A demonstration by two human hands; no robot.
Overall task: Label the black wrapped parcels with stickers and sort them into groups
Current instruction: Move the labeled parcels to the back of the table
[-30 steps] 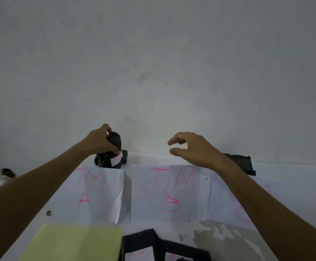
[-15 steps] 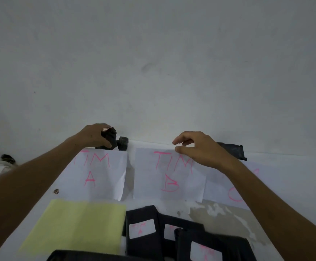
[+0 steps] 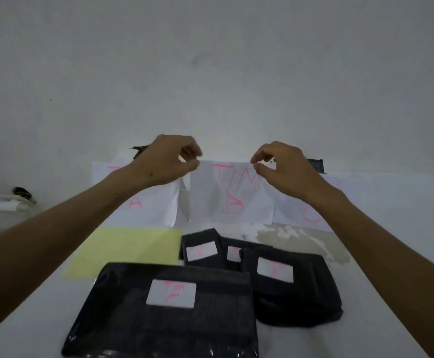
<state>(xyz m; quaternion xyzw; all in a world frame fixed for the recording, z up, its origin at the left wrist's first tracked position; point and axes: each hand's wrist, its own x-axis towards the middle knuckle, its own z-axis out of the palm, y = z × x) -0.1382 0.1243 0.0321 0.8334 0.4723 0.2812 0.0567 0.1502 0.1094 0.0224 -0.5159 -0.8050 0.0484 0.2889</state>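
Note:
Several black wrapped parcels with white stickers lie at the near edge of the white table: a large one (image 3: 169, 313) marked "TIM C", one to its right (image 3: 298, 293), a small one (image 3: 200, 248) and one half hidden between them (image 3: 232, 253). Behind the "TIM A" sheet (image 3: 156, 205) a black parcel (image 3: 139, 150) peeks out past my left hand (image 3: 166, 161). Another parcel (image 3: 315, 165) lies behind the "C" sheet (image 3: 311, 213). My right hand (image 3: 280, 167) hovers over the "TIM B" sheet (image 3: 231, 200). Both hands have curled fingers, hold nothing, and their fingertips are near that sheet's top edge.
A pale yellow sheet (image 3: 128, 250) lies left of the small parcels. A white object with something black on it (image 3: 14, 200) sits at the far left. The wall (image 3: 215, 73) rises right behind the sheets. A patch of worn surface (image 3: 296, 236) shows below the C sheet.
My left hand let go of the black parcel behind the A sheet and moved right toward the B sheet. The view tilted down, bringing the near parcels into sight.

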